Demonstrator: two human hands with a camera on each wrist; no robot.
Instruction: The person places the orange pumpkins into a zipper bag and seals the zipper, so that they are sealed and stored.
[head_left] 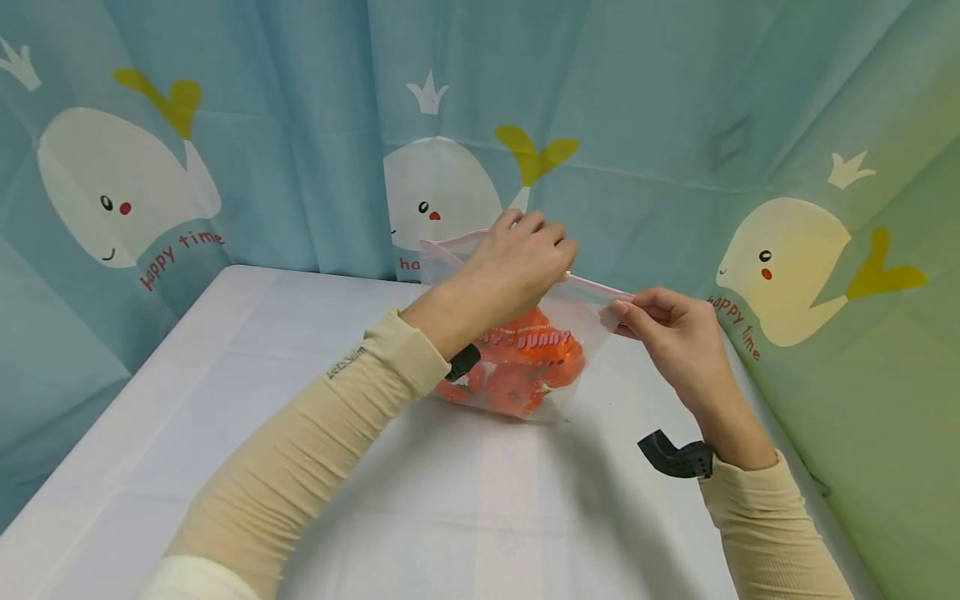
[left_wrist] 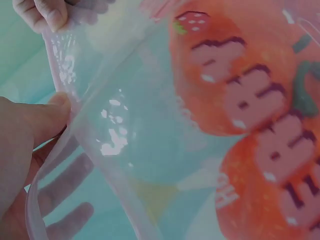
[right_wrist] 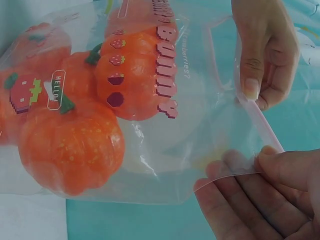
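A clear zip bag (head_left: 551, 406) with pink "BUNNY" lettering stands on the table, holding several orange toy pumpkins (right_wrist: 75, 150) with green stems. My left hand (head_left: 521, 258) reaches across to the bag's top edge and pinches the pink zip strip (head_left: 596, 286) between thumb and fingers. At the right end of that strip, my right hand (head_left: 675, 337) pinches the bag's upper corner. The left part of the mouth gapes, its two pink edges apart, as the left wrist view shows. Some fingers of the left hand (left_wrist: 30, 145) show through the clear plastic.
A white cloth covers the table (head_left: 480, 517). Behind it hangs a blue-green curtain (head_left: 645, 125) with whale prints, continuing along the left and right sides. Each wrist wears a black strap (head_left: 678, 457), and beige sleeves cover the forearms.
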